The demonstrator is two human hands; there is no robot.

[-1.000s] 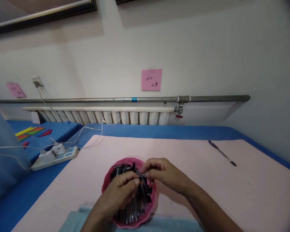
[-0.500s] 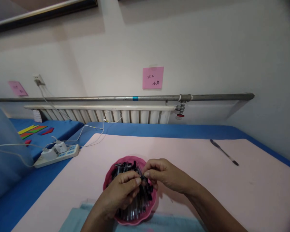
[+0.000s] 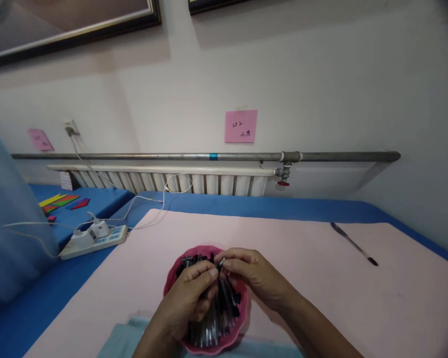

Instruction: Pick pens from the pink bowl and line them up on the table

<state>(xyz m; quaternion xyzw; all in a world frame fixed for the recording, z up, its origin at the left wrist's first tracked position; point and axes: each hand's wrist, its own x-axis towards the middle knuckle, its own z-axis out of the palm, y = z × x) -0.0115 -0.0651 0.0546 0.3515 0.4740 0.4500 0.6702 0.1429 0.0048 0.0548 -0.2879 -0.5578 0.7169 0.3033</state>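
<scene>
Over the pink bowl (image 3: pixel 242 318), my left hand (image 3: pixel 192 293) and my right hand (image 3: pixel 256 273) meet fingertip to fingertip. A small black pen part (image 3: pixel 220 266) with a shiny tip sits pinched between them. Both hands are closed, thumb against forefinger; its exact shape is mostly covered by my fingers. Clear pen barrels (image 3: pixel 209 328) and black pen pieces fill the scalloped bowl below. Off to the right, a single pen (image 3: pixel 354 242) with a clear barrel and dark ends lies on the pink sheet (image 3: pixel 294 243).
A light blue cloth (image 3: pixel 123 338) lies at the near edge. On the left are a power strip (image 3: pixel 108 241) with white chargers and cables, and coloured flat pieces (image 3: pixel 65 200). A radiator (image 3: pixel 220 184) and pipe (image 3: pixel 171 156) run along the wall behind.
My view has shifted slightly, so the scene sits lower and further right. The right fingers have changed their grip at the small black part; both hands stay over the bowl.
</scene>
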